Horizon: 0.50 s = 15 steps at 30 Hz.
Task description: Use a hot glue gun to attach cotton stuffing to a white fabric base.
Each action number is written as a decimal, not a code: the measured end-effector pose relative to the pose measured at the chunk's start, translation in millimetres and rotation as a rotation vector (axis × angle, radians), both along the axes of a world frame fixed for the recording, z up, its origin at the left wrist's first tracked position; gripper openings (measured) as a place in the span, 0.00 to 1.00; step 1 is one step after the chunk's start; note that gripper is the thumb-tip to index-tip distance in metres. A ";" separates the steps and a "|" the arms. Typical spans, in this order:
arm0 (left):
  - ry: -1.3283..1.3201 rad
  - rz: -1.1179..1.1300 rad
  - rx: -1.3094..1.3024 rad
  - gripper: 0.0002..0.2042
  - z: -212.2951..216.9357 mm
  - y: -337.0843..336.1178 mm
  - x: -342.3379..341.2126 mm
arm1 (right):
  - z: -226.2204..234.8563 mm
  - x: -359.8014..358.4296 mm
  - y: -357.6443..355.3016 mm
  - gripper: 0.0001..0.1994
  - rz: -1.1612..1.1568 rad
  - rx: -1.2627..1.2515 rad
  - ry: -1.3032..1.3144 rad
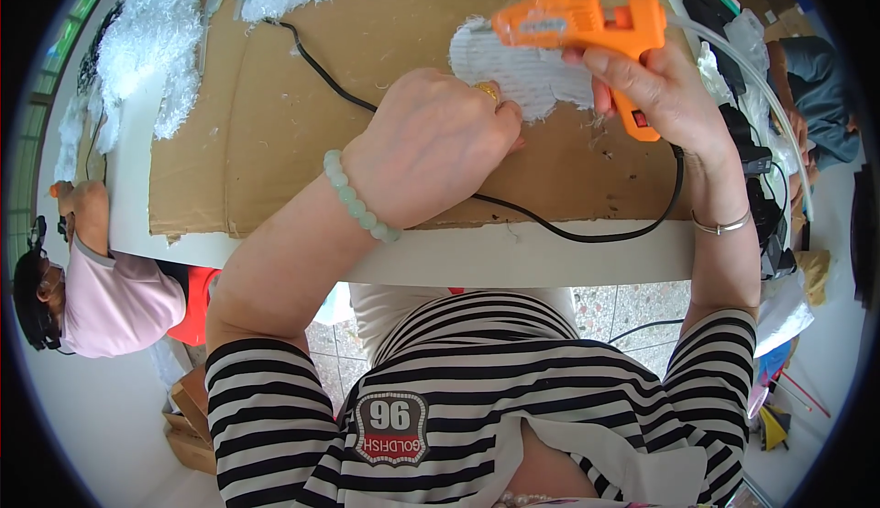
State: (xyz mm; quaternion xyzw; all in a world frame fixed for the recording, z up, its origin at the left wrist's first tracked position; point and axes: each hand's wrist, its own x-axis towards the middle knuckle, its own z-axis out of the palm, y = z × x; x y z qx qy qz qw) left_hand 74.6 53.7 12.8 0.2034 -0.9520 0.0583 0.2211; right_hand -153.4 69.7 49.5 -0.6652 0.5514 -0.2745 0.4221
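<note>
My right hand [655,86] is wrapped round the handle of an orange glue gun [564,20], held over the cardboard with its nozzle end toward the left. A long translucent glue stick [756,72] curves out of the gun's back. Under the gun lies a white ribbed piece of fabric-like material [486,57] with a fuzzy, rounded edge. My left hand [435,146] bears on its near edge, back of the hand up. Those fingers are curled and closed at the piece, their tips mostly hidden.
Brown cardboard [284,160] covers the white table [596,260]. A black cord [587,236] crosses near its front edge. Shaggy white tinsel-like bundles [151,49] lie at the far left. Bags and dark items crowd the right side. Another person [124,302] works at left; one more sits far right.
</note>
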 end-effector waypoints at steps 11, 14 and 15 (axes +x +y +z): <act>-0.001 0.006 -0.055 0.09 -0.6 3.1 -3.5 | -21.2 31.7 -0.8 0.20 -0.180 -0.037 -0.622; -0.038 0.010 -0.044 0.09 2.5 4.7 -4.6 | -25.6 36.6 0.5 0.19 -0.208 0.005 -0.658; -0.035 0.013 -0.053 0.09 2.3 5.8 -5.2 | -27.6 36.6 1.4 0.19 -0.206 -0.002 -0.664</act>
